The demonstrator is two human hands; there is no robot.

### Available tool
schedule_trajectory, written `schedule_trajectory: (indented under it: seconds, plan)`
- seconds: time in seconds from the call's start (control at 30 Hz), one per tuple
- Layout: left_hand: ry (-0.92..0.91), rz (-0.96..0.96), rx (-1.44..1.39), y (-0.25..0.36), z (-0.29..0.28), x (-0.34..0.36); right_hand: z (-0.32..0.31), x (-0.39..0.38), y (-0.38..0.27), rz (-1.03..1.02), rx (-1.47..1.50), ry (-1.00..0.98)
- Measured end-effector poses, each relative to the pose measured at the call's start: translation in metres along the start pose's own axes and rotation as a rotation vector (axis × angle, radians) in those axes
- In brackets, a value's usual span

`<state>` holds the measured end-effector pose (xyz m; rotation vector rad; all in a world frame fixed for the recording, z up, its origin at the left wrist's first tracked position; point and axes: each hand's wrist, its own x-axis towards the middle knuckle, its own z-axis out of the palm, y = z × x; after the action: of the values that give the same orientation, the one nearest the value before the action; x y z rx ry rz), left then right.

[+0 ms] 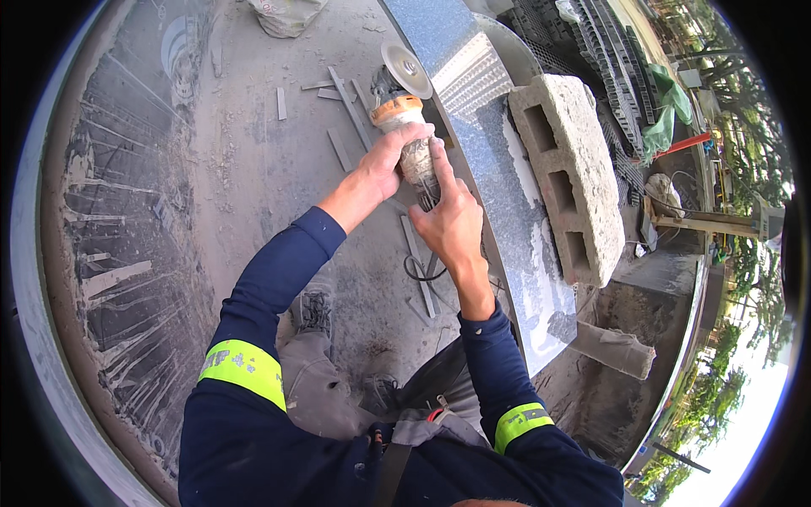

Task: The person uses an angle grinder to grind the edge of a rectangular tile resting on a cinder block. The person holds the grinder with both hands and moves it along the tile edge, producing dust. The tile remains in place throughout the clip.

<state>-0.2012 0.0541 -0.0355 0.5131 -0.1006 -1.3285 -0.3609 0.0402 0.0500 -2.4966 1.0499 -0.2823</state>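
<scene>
Both my hands are wrapped round a dusty angle grinder (416, 160) with an orange collar. Its round cutting disc (404, 69) is at the far end, beside the edge of a blue-grey speckled stone slab (473, 101). I cannot tell whether the disc touches the slab or spins. My left hand (384, 169) grips the body just behind the collar. Nearer to me, my right hand (454, 218) closes on the handle end, its index finger lying along the body. A dark cable (420, 275) loops below the grinder.
A hollow concrete block (601, 182) rests on the slab. Several thin cut strips (350, 108) litter the dusty floor. A pale sack (287, 15) lies at the far edge. Dark plastic grating (604, 63) and green netting (667, 110) are at right. My shoe (315, 311) is below.
</scene>
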Motion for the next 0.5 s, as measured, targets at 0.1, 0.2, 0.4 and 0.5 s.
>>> schedule_trajectory:
  seconds: [0.1,0.2,0.4,0.5]
  plan:
    - [-0.005,0.008,-0.013,-0.002,-0.001,0.001,0.000,0.000,0.002,-0.014,0.020,0.002]
    - [0.002,0.018,-0.007,0.006,-0.001,0.011,0.003,0.013,0.004,-0.050,0.029,0.022]
    - [-0.009,0.030,-0.019,0.025,-0.009,0.040,0.010,0.042,-0.006,-0.047,0.026,0.019]
    - [0.006,0.016,-0.001,0.036,-0.012,0.054,0.010,0.052,-0.014,0.002,-0.003,-0.003]
